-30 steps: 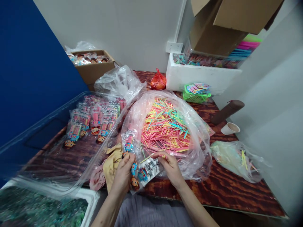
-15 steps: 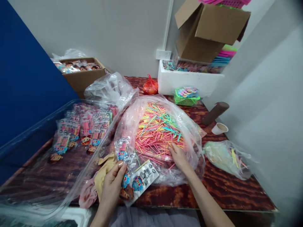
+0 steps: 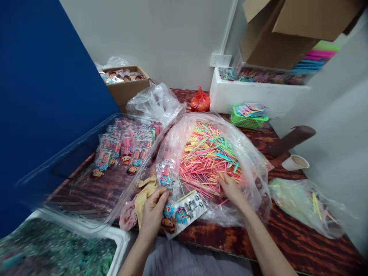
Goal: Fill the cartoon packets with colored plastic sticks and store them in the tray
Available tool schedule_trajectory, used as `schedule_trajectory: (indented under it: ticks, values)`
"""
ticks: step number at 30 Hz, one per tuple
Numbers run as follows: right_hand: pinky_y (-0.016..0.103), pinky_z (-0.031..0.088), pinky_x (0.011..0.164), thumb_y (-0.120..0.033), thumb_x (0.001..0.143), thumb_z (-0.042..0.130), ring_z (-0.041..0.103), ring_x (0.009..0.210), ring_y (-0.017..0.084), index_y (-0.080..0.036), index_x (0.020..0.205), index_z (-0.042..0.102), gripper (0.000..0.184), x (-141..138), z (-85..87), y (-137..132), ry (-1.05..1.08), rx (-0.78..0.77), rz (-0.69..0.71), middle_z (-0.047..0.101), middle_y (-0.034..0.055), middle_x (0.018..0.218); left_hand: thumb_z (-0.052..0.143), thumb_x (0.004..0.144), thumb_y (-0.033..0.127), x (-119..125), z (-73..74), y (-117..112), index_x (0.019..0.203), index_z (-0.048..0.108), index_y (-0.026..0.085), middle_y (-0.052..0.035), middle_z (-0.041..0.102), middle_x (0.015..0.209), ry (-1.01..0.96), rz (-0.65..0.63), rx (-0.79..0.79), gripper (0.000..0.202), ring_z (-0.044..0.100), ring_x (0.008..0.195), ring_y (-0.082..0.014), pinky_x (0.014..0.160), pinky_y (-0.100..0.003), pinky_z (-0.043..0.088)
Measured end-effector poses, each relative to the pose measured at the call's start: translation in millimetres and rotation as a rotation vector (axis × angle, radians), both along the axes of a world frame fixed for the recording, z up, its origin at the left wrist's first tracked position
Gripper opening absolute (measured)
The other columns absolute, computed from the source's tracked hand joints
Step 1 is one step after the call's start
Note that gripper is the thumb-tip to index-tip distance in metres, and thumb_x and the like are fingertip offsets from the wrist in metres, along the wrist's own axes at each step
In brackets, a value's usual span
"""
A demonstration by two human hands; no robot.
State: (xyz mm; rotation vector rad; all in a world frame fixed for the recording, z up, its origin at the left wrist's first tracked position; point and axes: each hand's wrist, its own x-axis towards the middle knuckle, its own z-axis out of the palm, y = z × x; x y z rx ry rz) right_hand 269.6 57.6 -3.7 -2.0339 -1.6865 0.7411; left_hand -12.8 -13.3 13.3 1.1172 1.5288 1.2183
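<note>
My left hand (image 3: 155,209) pinches a small clear printed pouch (image 3: 169,222) between thumb and fingers, near the table's front edge. Beside it lies a silver-backed printed pouch (image 3: 191,209), partly overlapped. Just above my left fingers is a filled pouch (image 3: 166,174) with pink sticks inside. My right hand (image 3: 231,189) is at the near side of a heap of thin coloured sticks (image 3: 209,153); its fingers are closed on some sticks, though the fingertips are partly hidden. A large clear plastic bag (image 3: 172,134), rolled open, surrounds the heap.
Filled pouches (image 3: 126,147) lie in a clear tray (image 3: 71,149) on the left. A yellow cloth (image 3: 145,195) is beside my left hand. A paper cup (image 3: 295,163), brown bottle (image 3: 293,141) and bag of sticks (image 3: 304,203) stand right. Behind are a green basket (image 3: 248,122) and foam box (image 3: 255,96).
The view has swung left, so the scene appears shifted rightward and the foam tub at lower left shows more. Both hands keep nearly the same places at the pouches and the sticks.
</note>
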Motion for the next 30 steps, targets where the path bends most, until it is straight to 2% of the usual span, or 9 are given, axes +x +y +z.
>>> schedule_trajectory:
  ticks: [2, 4, 5, 7, 12, 16, 21, 25, 30]
  values:
    - [0.033, 0.051, 0.06, -0.036, 0.088, 0.051, 0.067, 0.065, 0.022, -0.019, 0.082, 0.06, 0.02, 2, 3.2, -5, 0.372, 0.001, -0.058, 0.07, 0.0058, 0.071, 0.06, 0.082, 0.039, 1, 3.6, 0, 0.074, 0.068, 0.02, -0.0004, 0.061, 0.072, 0.037, -0.022, 0.006, 0.022, 0.056, 0.073, -0.0178, 0.064, -0.024, 0.042]
    - [0.033, 0.053, 0.057, -0.041, 0.079, 0.063, 0.067, 0.061, 0.021, -0.019, 0.084, 0.061, 0.023, -4, 6.3, -11, 0.853, -0.05, -0.131, 0.07, 0.0043, 0.069, 0.059, 0.082, 0.037, 5, 7.6, 1, 0.071, 0.067, 0.02, -0.0002, 0.06, 0.07, 0.076, -0.039, 0.025, 0.022, 0.055, 0.071, -0.0175, 0.064, -0.025, 0.042]
    - [0.033, 0.054, 0.057, -0.04, 0.073, 0.07, 0.067, 0.06, 0.02, -0.019, 0.085, 0.061, 0.026, -9, 7.7, -13, 1.05, -0.092, -0.154, 0.07, 0.0041, 0.07, 0.06, 0.082, 0.036, 7, 9.4, 1, 0.07, 0.067, 0.02, 0.0001, 0.06, 0.07, 0.085, -0.042, 0.027, 0.021, 0.054, 0.07, -0.0169, 0.064, -0.025, 0.042]
    - [0.032, 0.055, 0.06, -0.035, 0.066, 0.078, 0.067, 0.061, 0.019, -0.018, 0.087, 0.064, 0.03, -23, 10.4, -17, 1.263, -0.178, -0.163, 0.07, 0.0035, 0.071, 0.063, 0.078, 0.036, 11, 11.7, 2, 0.073, 0.067, 0.019, 0.0012, 0.059, 0.069, 0.06, -0.032, 0.013, 0.018, 0.054, 0.067, -0.0156, 0.062, -0.024, 0.042]
    - [0.036, 0.057, 0.076, -0.032, 0.069, 0.08, 0.069, 0.071, 0.019, -0.019, 0.084, 0.068, 0.023, -54, 25.8, -15, 1.518, -0.254, -0.116, 0.07, 0.0023, 0.073, 0.066, 0.076, 0.038, 12, 11.6, 1, 0.073, 0.068, 0.018, 0.0012, 0.061, 0.066, 0.012, -0.008, -0.01, 0.02, 0.055, 0.064, -0.0148, 0.059, -0.023, 0.042]
    - [0.039, 0.052, 0.092, -0.03, 0.072, 0.081, 0.07, 0.089, 0.021, -0.02, 0.081, 0.069, 0.018, -76, 55.0, -5, 1.755, -0.209, -0.075, 0.074, 0.002, 0.083, 0.061, 0.082, 0.037, 10, 11.3, -2, 0.07, 0.069, 0.017, -0.0001, 0.062, 0.069, 0.105, -0.085, 0.029, 0.024, 0.055, 0.066, -0.0148, 0.062, -0.023, 0.042]
    - [0.043, 0.049, 0.097, -0.03, 0.079, 0.076, 0.068, 0.101, 0.022, -0.022, 0.081, 0.069, 0.011, -108, 87.0, 0, 1.87, -0.194, -0.023, 0.076, 0.0024, 0.095, 0.057, 0.086, 0.038, 15, 14.0, -2, 0.067, 0.067, 0.017, 0.0001, 0.059, 0.067, 0.088, -0.162, 0.027, 0.03, 0.052, 0.066, -0.0139, 0.063, -0.023, 0.04]
    - [0.043, 0.047, 0.099, -0.03, 0.079, 0.076, 0.068, 0.104, 0.022, -0.022, 0.081, 0.069, 0.011, -125, 88.9, -8, 1.882, -0.231, -0.015, 0.077, 0.0016, 0.096, 0.058, 0.085, 0.039, 17, 16.3, -3, 0.066, 0.065, 0.015, 0.0004, 0.058, 0.064, -0.04, -0.199, -0.046, 0.031, 0.05, 0.063, -0.013, 0.059, -0.022, 0.037]
    - [0.043, 0.044, 0.102, -0.033, 0.075, 0.079, 0.071, 0.095, 0.023, -0.02, 0.081, 0.07, 0.016, -122, 77.6, -20, 1.795, -0.218, 0.011, 0.077, 0.0026, 0.082, 0.064, 0.081, 0.045, 15, 7.0, -8, 0.069, 0.066, 0.014, 0.0008, 0.06, 0.062, -0.247, -0.193, -0.167, 0.033, 0.049, 0.057, -0.0113, 0.055, -0.021, 0.037]
